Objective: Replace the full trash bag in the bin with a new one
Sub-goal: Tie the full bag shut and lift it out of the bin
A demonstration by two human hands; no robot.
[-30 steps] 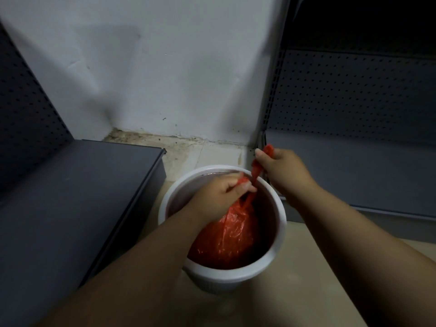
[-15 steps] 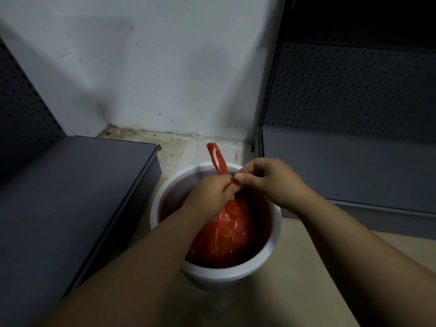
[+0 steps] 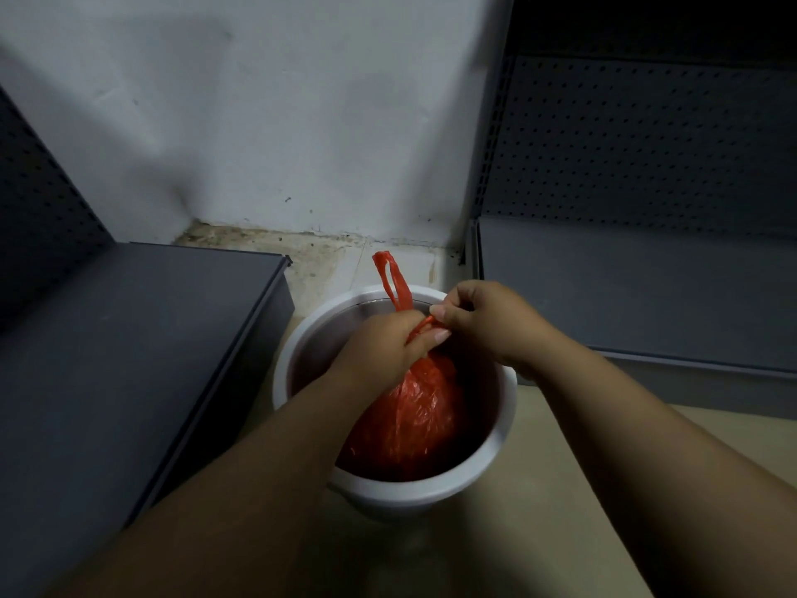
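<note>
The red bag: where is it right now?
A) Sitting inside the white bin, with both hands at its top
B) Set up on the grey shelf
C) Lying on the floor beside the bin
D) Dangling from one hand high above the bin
A: the red bag sits down inside the white bin, while the left hand and the right hand both pinch its twisted handles at the top.

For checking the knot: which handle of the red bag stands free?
The loop handle, upright above the left hand; the other strand is pinched by the right hand.
</note>
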